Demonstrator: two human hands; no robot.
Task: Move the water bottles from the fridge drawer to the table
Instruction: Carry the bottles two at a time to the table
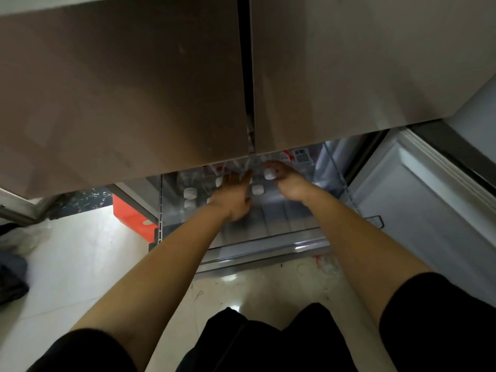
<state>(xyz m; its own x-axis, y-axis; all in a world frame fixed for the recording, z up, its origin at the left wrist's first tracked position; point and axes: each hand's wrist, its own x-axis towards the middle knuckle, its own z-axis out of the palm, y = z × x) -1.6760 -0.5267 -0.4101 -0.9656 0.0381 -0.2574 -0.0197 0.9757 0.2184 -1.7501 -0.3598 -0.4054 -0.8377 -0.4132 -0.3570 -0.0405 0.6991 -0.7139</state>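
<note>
Head view, at the picking-up step. The right grip (285, 181) is curled round the neck of a clear plastic, white-capped water bottle (269, 173) inside the transparent plastic fridge drawer (268, 248). The left grip (233, 198) is spread, fingers straight, holding nothing. Spare white-capped bottles (190, 193) lie just beside it. Next, I judge, the left grip must close on one, then both lift out.

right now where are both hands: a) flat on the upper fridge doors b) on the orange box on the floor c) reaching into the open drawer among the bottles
c: the left hand and right hand both reach into the clear fridge drawer, among the white-capped water bottles.
</note>
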